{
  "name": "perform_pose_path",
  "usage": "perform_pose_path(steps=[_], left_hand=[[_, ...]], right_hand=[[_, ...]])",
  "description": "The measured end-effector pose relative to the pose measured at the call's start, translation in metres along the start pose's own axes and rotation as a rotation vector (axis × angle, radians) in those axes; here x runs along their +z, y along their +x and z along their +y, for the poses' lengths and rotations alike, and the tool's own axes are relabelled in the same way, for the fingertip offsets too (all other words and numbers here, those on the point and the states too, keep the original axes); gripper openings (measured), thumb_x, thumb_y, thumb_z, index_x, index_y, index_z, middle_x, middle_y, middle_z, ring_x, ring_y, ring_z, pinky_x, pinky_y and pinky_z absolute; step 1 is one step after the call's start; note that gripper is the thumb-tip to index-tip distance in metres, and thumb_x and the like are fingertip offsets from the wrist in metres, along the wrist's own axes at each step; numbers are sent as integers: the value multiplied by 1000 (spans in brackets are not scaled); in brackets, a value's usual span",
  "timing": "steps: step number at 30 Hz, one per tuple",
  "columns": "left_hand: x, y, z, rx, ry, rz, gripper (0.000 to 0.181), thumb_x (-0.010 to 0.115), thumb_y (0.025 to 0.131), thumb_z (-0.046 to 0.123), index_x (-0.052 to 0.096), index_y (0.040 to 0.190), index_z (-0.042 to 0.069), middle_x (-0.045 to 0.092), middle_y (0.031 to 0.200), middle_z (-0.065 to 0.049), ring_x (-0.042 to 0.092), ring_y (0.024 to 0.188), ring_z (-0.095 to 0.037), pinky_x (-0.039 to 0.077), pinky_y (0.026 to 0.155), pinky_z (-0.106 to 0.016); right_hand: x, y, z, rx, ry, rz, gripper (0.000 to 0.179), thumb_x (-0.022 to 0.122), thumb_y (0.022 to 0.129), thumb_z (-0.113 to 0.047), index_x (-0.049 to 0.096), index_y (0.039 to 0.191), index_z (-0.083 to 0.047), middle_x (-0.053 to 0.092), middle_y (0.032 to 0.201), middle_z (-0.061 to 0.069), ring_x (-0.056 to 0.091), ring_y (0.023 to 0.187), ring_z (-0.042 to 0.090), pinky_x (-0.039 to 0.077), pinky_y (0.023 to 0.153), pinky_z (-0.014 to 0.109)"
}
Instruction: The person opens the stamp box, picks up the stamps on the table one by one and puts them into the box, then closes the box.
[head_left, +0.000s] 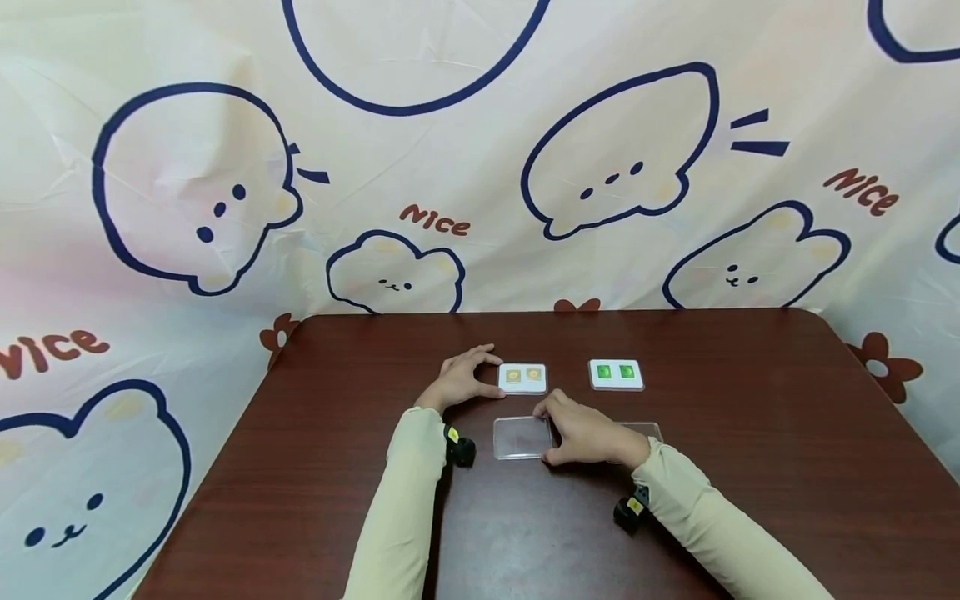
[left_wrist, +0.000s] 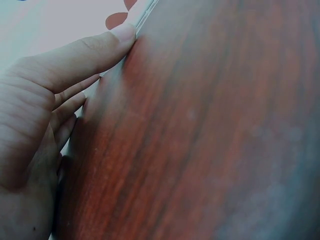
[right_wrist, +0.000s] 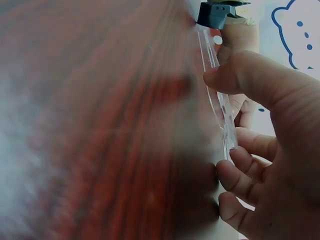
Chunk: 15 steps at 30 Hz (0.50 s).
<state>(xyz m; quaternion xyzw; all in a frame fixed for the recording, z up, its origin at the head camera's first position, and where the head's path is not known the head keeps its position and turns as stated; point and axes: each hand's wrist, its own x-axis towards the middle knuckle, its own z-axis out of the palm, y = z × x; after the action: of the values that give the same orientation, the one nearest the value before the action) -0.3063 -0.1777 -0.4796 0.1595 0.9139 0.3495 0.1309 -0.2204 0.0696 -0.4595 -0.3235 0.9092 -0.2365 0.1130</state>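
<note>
My left hand (head_left: 463, 379) holds the left end of a flat clear case with a white card (head_left: 522, 379) bearing two yellowish pictures, thumb at the near corner and fingertips at the far one. The left wrist view shows the thumb (left_wrist: 107, 47) against the case's edge; the other fingers are partly hidden. Nearer me, a clear plastic case piece (head_left: 519, 438) with nothing printed on it lies just in front of that card. My right hand (head_left: 585, 429) grips its right end between thumb and fingers, and the right wrist view shows this clear piece (right_wrist: 229, 120) edge-on.
A second cased white card (head_left: 616, 374) with two green pictures lies to the right, at the same depth as the yellowish one. Another clear case piece (head_left: 651, 430) is partly covered by the right wrist. The brown wooden table (head_left: 300, 467) ends at a printed cloth backdrop (head_left: 495, 267).
</note>
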Motion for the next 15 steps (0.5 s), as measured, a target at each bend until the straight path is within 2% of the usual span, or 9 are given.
perform_pose_path(steps=[6, 15], left_hand=[[-1, 0, 0, -3, -9, 0, 57, 80, 79, 34, 59, 129, 21, 30, 158, 5, 25, 147, -27, 11, 116, -48], [-2, -1, -1, 5, -46, -25, 57, 79, 80, 30, 57, 132, 19, 27, 160, 2, 20, 148, -30, 10, 115, -48]], right_hand=[[-6, 7, 4, 38, 79, 20, 56, 74, 79, -21, 48, 125, -4, 42, 121, 10, 48, 70, 9, 43, 59, 23], [-15, 22, 15, 95, 91, 63, 62, 72, 81, -21, 43, 133, -2, 40, 126, 15, 47, 65, 11, 42, 54, 25]])
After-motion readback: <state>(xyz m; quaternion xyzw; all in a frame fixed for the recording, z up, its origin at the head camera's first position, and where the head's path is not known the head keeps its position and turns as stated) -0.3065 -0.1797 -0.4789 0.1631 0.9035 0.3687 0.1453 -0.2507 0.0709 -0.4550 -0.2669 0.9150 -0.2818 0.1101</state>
